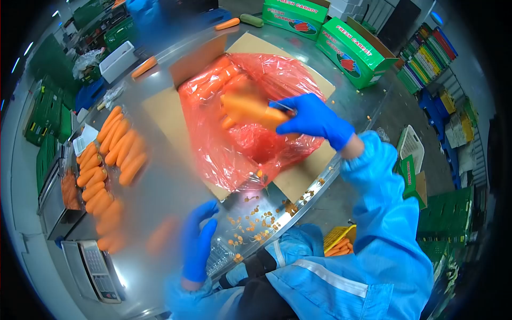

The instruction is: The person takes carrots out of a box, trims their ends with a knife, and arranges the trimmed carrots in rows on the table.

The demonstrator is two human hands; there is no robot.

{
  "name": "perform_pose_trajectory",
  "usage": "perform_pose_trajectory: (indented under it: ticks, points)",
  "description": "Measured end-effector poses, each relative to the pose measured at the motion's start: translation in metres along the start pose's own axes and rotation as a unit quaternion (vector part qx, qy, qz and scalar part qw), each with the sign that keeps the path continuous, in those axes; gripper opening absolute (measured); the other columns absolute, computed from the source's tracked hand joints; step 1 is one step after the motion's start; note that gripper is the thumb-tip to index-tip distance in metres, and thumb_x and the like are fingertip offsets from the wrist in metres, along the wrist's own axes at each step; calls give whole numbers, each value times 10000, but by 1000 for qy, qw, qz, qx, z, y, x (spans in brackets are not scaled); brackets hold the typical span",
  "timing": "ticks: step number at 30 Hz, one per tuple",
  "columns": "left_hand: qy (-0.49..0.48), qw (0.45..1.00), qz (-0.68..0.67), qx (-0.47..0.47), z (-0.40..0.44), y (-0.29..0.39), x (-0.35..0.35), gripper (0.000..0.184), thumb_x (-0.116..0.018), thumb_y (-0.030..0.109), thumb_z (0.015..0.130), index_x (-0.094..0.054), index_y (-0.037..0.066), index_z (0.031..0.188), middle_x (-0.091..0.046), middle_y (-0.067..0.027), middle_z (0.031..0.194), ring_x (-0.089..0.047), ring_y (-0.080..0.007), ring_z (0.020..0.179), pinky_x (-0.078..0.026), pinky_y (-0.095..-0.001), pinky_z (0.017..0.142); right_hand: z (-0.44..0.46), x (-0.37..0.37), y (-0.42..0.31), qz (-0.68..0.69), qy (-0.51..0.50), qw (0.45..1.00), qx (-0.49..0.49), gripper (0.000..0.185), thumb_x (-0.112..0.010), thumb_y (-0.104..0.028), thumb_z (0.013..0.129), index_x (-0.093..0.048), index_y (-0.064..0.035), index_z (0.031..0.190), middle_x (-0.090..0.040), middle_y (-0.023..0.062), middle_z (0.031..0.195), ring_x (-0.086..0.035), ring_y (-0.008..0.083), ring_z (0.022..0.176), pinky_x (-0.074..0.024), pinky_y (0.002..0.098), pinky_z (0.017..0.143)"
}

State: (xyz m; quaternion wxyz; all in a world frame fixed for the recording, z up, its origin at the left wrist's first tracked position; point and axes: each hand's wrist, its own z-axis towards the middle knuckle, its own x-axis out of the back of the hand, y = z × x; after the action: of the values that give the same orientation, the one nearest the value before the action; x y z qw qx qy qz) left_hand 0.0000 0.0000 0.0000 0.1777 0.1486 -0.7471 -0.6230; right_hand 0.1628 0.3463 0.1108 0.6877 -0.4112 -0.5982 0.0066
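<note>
My right hand (314,118), in a blue glove, grips a motion-blurred carrot (250,110) over the open box; whether it is a single carrot I cannot tell. A thin metal piece, perhaps a blade, shows by its fingers. Below is a red plastic liner (213,152) spread inside a cardboard box (162,114) with its flaps folded out. Several carrots (205,88) lie in the liner's far left part. My left hand (198,242), also gloved in blue, is above the near table edge, thumb and fingers apart, holding nothing. Left of it is a blurred orange shape (162,234), probably a carrot.
Several carrots (120,141) lie in rows on the metal table (170,197) at left. Cut carrot ends (256,221) litter the near edge. Green carrot boxes (354,50) stand at the back right. A scale (96,272) sits lower left; a yellow basket (338,237) holds carrots below.
</note>
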Motion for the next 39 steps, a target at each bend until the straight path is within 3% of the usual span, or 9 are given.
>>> perform_pose_trajectory:
  ticks: [5,8,15,19,28,31,34,37,39]
  points:
    - [62,940,-292,-165,22,43,-74,601,-665,261,864,-451,-29,1345,-576,-194,1267,-592,-320,1146,-499,-418,944,-104,-80,-64,309,-35,950,-30,604,-842,-284,695,-650,-112,1242,-710,137,1033,-658,134,876,-529,316,810]
    - [17,943,-327,-55,6,41,-70,555,-701,225,816,-498,-31,1264,-621,-169,1142,-627,-296,1052,-532,-401,863,-145,-135,-81,356,-21,934,4,473,-803,-282,761,-683,-111,1186,-723,103,938,-668,151,753,-539,302,697]
    - [0,999,-7,42,-46,-8,-44,499,-738,49,696,-569,8,1163,-645,-89,1008,-646,-190,911,-521,-325,825,-168,-146,-54,222,2,975,-8,130,-754,-232,817,-736,-111,859,-698,69,796,-660,192,677,-482,288,604]
    - [-7,995,101,7,-62,-33,-34,553,-738,46,657,-578,21,1185,-656,-80,1029,-638,-176,936,-516,-335,841,-172,-147,-67,36,21,989,142,149,-725,-235,776,-651,-153,876,-616,60,772,-622,287,648,-478,353,556]
    - [3,1000,14,20,-70,-18,-41,572,-739,26,644,-573,15,1191,-649,-93,1056,-645,-198,968,-517,-344,847,-172,-156,-76,-28,20,989,142,160,-696,-235,785,-631,-158,909,-596,54,790,-618,277,637,-472,362,543]
    - [6,994,111,-4,-75,-25,-36,542,-739,13,639,-576,17,1156,-648,-108,1050,-649,-210,948,-527,-352,829,-174,-167,-64,71,51,986,141,118,-682,-221,814,-661,-123,876,-637,74,791,-641,283,666,-486,358,564]
    - [-18,990,-138,19,-77,5,-32,479,-766,88,669,-585,45,1111,-640,-101,988,-646,-214,872,-537,-370,767,-179,-203,-15,159,-79,968,-175,164,-646,-249,872,-734,-112,891,-693,116,797,-681,253,676,-527,338,620]
    - [-31,907,-420,-1,-56,-30,-6,440,-696,137,731,-549,45,1136,-611,-79,998,-609,-223,892,-495,-411,873,-182,-225,-24,362,-66,910,-190,262,-650,-286,897,-741,-48,833,-713,107,766,-685,168,697,-528,294,673]
    - [24,796,-604,31,-48,-48,2,448,-686,217,786,-523,53,1170,-594,-76,1029,-586,-232,946,-462,-421,930,-168,-231,-40,437,-55,884,-158,286,-694,-275,880,-708,-25,1019,-719,88,905,-665,124,782,-523,287,699]
